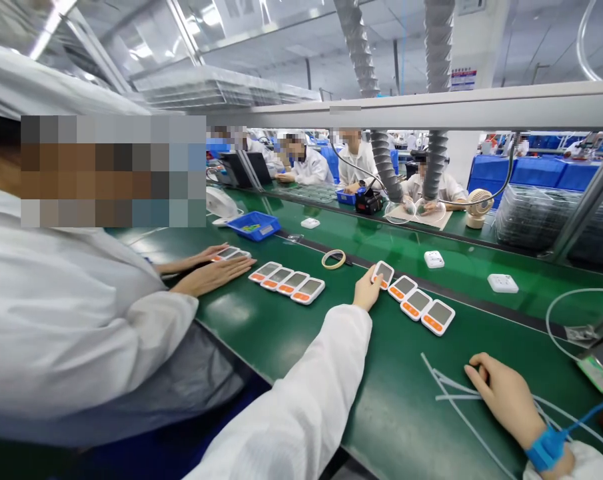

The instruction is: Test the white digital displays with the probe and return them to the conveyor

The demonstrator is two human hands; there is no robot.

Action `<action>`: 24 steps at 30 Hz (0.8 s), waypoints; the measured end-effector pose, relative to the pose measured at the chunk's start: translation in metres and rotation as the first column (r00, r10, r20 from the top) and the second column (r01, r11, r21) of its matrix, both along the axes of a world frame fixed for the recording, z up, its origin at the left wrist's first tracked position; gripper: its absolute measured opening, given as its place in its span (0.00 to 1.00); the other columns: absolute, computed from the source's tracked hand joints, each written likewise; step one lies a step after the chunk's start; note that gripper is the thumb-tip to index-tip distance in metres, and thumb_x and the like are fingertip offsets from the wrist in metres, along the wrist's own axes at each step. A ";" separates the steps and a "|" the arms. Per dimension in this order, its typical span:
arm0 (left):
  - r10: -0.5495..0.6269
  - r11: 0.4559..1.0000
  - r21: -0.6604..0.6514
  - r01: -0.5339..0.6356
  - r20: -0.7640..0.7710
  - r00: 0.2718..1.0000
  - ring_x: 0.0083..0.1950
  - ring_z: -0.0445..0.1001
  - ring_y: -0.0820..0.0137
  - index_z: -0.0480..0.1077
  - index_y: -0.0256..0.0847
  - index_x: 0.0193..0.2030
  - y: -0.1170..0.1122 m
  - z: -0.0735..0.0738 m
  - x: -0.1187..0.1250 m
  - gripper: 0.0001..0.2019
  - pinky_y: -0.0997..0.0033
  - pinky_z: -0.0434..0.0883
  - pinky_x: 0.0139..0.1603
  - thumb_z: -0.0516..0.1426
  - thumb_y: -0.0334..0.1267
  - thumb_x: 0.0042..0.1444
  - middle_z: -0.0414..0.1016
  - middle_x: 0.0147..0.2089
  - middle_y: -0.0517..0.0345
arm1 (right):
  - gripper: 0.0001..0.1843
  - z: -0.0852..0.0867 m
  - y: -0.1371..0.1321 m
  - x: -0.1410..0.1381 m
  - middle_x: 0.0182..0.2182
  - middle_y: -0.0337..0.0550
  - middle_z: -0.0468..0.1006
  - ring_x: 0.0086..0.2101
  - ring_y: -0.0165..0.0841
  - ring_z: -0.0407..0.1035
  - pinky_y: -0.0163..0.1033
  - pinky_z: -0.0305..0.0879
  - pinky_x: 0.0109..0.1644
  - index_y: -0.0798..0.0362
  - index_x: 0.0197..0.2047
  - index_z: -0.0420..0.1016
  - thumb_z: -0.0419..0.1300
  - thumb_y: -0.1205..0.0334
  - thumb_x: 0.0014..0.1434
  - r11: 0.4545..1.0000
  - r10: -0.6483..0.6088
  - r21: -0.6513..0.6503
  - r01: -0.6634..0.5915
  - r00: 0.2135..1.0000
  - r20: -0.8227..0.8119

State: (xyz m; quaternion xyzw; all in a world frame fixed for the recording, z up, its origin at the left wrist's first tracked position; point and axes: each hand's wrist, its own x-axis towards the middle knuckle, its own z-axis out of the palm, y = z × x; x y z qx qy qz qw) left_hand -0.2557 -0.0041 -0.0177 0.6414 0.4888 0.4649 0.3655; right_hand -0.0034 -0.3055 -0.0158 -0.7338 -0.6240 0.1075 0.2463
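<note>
On the green desk [291,333] the person's left hand [367,290] reaches forward, fingers curled lightly, its fingertips touching the nearest end of a row of four white devices with grey screens and orange buttons [414,300]. Whether it pinches that first device or only rests on it I cannot tell. The row lies slantwise, unit against unit, which looks like a way to keep the units orderly and within one reach.

The right hand [506,397] lies low at the near right, loosely closed and knuckles up, resting on thin white cable ties [448,383] scattered on the desk; it seems to hold nothing firmly. A blue wrist strap [546,448] with a coiled lead circles that wrist — likely a static guard.

To the left, a co-worker in a white coat lays both hands [214,267] flat by another group of the same devices [286,281], again set side by side. A roll of tape [334,259] lies between the two rows, a little farther back.

Farther back, white square modules [502,283] sit apart along the belt. A blue tray [255,225] holds a few small greenish parts — too small to name. Stacks of clear trays [541,217] stand at the right, near a small fan [477,207].
</note>
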 end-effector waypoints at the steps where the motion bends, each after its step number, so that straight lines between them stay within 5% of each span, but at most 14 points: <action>1: 0.009 1.000 0.021 -0.007 -0.067 0.998 0.46 0.75 0.63 0.72 0.41 0.55 0.002 0.000 0.001 0.18 0.60 0.72 0.50 0.58 0.45 0.61 0.77 0.47 0.51 | 0.18 0.001 -0.001 -0.002 0.22 0.36 0.71 0.25 0.35 0.70 0.38 0.58 0.30 0.47 0.38 0.73 0.49 0.45 0.66 1.000 0.028 -0.002 -0.028 1.000 -0.007; 5: 0.078 0.996 0.074 -0.057 -0.306 0.949 0.55 0.72 0.60 0.71 0.36 0.51 0.009 -0.002 0.006 0.16 0.48 0.68 0.59 0.58 0.45 0.63 0.73 0.53 0.48 | 0.16 0.003 -0.003 -0.005 0.23 0.36 0.73 0.27 0.35 0.71 0.38 0.59 0.33 0.48 0.40 0.74 0.51 0.48 0.65 0.996 0.094 -0.006 -0.094 0.995 -0.040; 10: 0.120 0.987 0.153 -0.049 -0.492 0.862 0.59 0.69 0.57 0.69 0.36 0.57 0.008 -0.003 0.011 0.19 0.46 0.65 0.62 0.56 0.46 0.64 0.70 0.57 0.45 | 0.14 0.007 -0.002 -0.002 0.24 0.36 0.74 0.28 0.35 0.71 0.38 0.60 0.34 0.49 0.40 0.74 0.51 0.52 0.64 0.992 0.123 -0.012 -0.124 0.989 -0.083; 14: 0.102 0.974 0.223 0.041 -0.593 0.799 0.66 0.62 0.53 0.67 0.40 0.62 -0.001 -0.002 0.015 0.24 0.48 0.60 0.65 0.54 0.48 0.64 0.64 0.64 0.40 | 0.14 0.006 -0.001 -0.002 0.24 0.36 0.74 0.28 0.35 0.71 0.38 0.61 0.34 0.49 0.40 0.75 0.51 0.53 0.64 0.992 0.123 -0.003 -0.123 0.989 -0.085; 18: 0.034 0.954 0.241 0.180 -0.682 0.731 0.73 0.47 0.48 0.64 0.51 0.66 -0.008 0.000 0.020 0.27 0.38 0.45 0.70 0.54 0.54 0.62 0.51 0.73 0.46 | 0.14 0.004 -0.001 0.000 0.24 0.36 0.74 0.28 0.35 0.71 0.38 0.61 0.34 0.48 0.40 0.75 0.51 0.52 0.64 0.992 0.124 -0.005 -0.124 0.990 -0.069; 24: -0.081 0.919 0.194 0.343 -0.758 0.647 0.73 0.47 0.49 0.64 0.57 0.65 -0.012 0.008 0.023 0.25 0.35 0.44 0.69 0.51 0.57 0.63 0.55 0.73 0.52 | 0.13 -0.003 0.002 0.007 0.24 0.35 0.75 0.26 0.33 0.71 0.36 0.63 0.32 0.46 0.39 0.76 0.52 0.51 0.63 0.988 0.154 0.004 -0.154 0.987 -0.054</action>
